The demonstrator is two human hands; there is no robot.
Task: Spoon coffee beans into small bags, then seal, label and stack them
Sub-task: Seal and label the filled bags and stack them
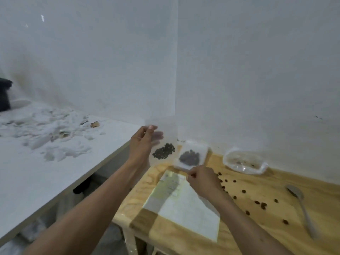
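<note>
Translucent bag of beans, gripped upright in the left hand — right hand pinching something small (a label, probably) — labelling comes next.

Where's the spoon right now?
The spoon lies untouched on the wooden table, far right in the head view, beside scattered coffee beans.
</note>
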